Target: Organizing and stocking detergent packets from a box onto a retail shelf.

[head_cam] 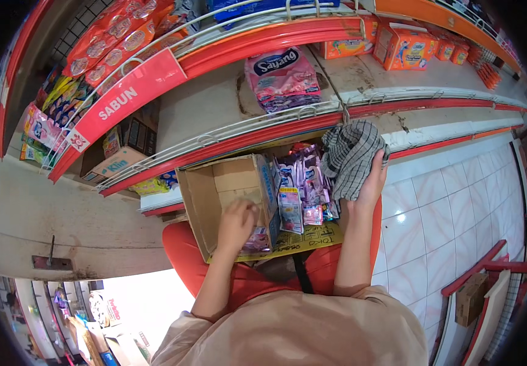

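Note:
My right hand (373, 178) holds up a bunched grey-and-black checked cloth (352, 158) at the right of the carton on my lap. Over the mouth of an open brown cardboard box (198, 201) is my left hand (238, 224), its fingers blurred and curled, so any grip is unclear. Some pink sachets (258, 240) lie at the near end of that box, partly behind my left wrist. The box stands in a larger yellow carton (309, 240) with marker writing. Beside it in the carton are several purple sachets (311, 176) and a pink-and-white Klin sachet (291, 210).
A red-edged shelf (199, 107) runs in front of me, with wire rails. On it sit a pink Sayang pack (284, 80) and orange boxes (407, 48). Red packs (117, 41) stand higher left; a Klin carton (119, 162) is below them. Tiled floor (428, 219) lies to the right.

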`<state>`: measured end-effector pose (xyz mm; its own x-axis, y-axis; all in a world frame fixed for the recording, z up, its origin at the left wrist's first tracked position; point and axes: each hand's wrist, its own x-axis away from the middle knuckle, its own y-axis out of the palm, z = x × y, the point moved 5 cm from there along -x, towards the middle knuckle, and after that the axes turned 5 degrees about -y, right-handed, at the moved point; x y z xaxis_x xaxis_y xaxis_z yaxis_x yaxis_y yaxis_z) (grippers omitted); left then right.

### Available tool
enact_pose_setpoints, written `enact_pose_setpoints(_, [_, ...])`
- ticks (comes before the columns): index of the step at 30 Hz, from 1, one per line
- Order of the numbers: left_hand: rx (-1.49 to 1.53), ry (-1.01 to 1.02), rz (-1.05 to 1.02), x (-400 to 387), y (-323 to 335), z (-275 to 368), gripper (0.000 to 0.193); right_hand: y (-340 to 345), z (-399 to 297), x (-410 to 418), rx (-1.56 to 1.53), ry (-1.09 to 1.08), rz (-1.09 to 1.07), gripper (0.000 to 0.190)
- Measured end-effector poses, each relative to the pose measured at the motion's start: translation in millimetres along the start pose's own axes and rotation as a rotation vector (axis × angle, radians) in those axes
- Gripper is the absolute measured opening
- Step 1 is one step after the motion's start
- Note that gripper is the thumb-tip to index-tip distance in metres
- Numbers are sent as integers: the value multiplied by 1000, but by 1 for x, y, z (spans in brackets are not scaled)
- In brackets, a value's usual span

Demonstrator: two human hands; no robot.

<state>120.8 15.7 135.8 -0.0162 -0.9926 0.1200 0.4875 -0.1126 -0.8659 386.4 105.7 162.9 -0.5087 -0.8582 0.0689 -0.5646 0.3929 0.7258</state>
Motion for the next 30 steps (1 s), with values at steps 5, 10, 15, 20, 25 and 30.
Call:
enact_pose_setpoints(5, [346, 232, -9, -34, 8, 64, 30, -1, -3, -5, -30, -35, -23, 45])
enact_pose_setpoints(10, [285, -76, 45, -55, 93, 68, 53, -4, -5, -2, -32, -33, -38, 47])
enact_pose_setpoints(15, [265, -201, 232, -91, 123, 30, 64, -2, -3, -7, -38, 8, -66, 53])
enact_pose_setpoints(20, [546, -14, 203, -67, 61, 79, 60, -16, -3, -10, 7, -9, 64, 45])
enact_pose_setpoints(25, [867, 129, 430, -24, -22, 98, 56, 26, -1, 18, 465, -138, -407, 41])
enact_pose_setpoints(30, [1168, 215, 786, 17, -79, 92, 61, 69, 38, 110, 671, -348, -1038, 39])
